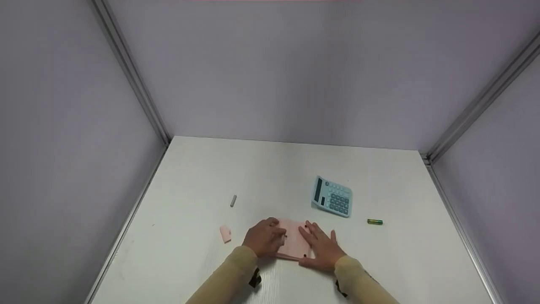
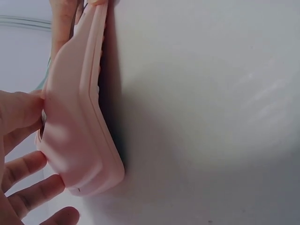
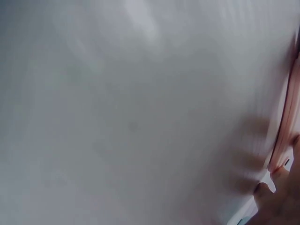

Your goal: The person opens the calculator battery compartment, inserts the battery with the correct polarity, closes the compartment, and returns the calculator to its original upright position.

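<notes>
A pink calculator [image 1: 294,238] lies on the white table with its back upward and its button side against the tabletop. My left hand [image 1: 265,237] bends over its left part. In the left wrist view, the thumb and a finger meet at a dark opening [image 2: 43,119] in the back, while other fingers touch the casing; whether anything is between them is hidden. My right hand [image 1: 322,249] rests on the right part with fingers spread, its thumb at the near edge. Left of the calculator lies a small pink cover [image 1: 225,234].
A grey battery [image 1: 233,200] lies beyond the pink cover. Farther back on the right stands a light blue calculator [image 1: 332,197], face up. A green battery [image 1: 375,221] is to its right. Grey panels [image 1: 270,71] enclose the table [image 1: 202,160] at back and sides.
</notes>
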Tool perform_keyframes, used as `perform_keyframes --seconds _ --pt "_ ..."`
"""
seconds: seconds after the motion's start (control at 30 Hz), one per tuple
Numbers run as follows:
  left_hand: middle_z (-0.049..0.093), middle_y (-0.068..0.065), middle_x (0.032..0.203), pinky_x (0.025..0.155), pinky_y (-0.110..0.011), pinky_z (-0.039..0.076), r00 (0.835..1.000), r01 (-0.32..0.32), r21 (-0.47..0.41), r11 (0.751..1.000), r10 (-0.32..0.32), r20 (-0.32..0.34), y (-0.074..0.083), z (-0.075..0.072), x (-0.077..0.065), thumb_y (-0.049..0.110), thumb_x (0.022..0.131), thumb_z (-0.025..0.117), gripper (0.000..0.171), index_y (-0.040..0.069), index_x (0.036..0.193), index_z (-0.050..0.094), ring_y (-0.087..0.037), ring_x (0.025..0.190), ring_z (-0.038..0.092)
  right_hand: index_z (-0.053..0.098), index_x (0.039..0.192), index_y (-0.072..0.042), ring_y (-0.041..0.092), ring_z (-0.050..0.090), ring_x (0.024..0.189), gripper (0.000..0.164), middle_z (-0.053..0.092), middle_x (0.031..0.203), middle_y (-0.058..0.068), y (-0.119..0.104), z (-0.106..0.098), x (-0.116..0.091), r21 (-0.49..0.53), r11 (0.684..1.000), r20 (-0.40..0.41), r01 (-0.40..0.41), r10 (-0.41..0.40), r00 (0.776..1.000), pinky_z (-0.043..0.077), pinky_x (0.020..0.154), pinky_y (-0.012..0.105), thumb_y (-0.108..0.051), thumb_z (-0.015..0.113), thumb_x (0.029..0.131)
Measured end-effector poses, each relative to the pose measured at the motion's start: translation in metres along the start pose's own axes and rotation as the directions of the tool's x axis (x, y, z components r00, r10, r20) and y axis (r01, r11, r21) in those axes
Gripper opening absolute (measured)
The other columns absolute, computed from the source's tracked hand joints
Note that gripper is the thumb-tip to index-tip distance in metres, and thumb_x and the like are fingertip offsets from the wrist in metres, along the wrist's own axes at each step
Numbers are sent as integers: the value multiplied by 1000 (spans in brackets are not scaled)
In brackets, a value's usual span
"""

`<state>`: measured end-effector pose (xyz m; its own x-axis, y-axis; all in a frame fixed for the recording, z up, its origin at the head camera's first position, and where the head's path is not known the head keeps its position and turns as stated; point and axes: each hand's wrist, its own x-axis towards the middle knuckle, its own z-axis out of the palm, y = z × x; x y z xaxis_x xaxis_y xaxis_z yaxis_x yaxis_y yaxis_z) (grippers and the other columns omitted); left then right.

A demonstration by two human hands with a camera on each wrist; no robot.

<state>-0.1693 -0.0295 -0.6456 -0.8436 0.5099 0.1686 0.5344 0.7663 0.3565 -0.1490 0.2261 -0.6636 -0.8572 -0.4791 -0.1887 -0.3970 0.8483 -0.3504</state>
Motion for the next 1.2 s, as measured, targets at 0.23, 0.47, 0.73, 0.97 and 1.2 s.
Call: perform_keyframes --seconds 0.23,0.47,0.73,0.97,1.2 --pt "59 -3 124 91 -39 51 997 70 -68 995 -69 25 1 -2 1 31 87 67 25 27 111 74 -21 113 56 15 155 -31 29 8 147 100 9 161 2 1 -2 -1 4 1000 0 6 -6 1000 7 104 75 -80 50 76" --pt "57 -1 125 93 -40 50 988 152 -126 980 -146 58 3 -5 3 31 85 70 24 27 108 74 -21 116 53 18 155 -28 30 11 146 100 11 161 4 1 0 -1 15 1000 -23 27 -27 999 8 101 77 -78 53 76" --pt "57 1 126 96 -39 48 988 155 -125 980 -149 49 2 -2 0 35 85 70 26 28 110 74 -19 116 53 15 155 -33 29 10 146 100 9 161 0 3 4 2 -1 1000 -4 3 -3 1000 7 102 77 -82 50 74" --pt "54 -4 132 100 -41 45 997 76 -92 993 -74 31 0 3 -8 39 87 68 35 25 120 69 -23 120 51 15 155 -33 28 8 147 101 8 162 -1 1 1 1 4 1000 8 -8 8 1000 7 104 75 -82 51 74" --pt "42 -5 146 108 -44 37 992 15 -9 1000 -14 127 -1 1 -15 57 81 68 67 24 138 54 -23 135 38 14 155 -33 27 8 147 100 7 162 -1 2 2 0 0 1000 15 -9 9 1000 6 104 75 -81 50 75"
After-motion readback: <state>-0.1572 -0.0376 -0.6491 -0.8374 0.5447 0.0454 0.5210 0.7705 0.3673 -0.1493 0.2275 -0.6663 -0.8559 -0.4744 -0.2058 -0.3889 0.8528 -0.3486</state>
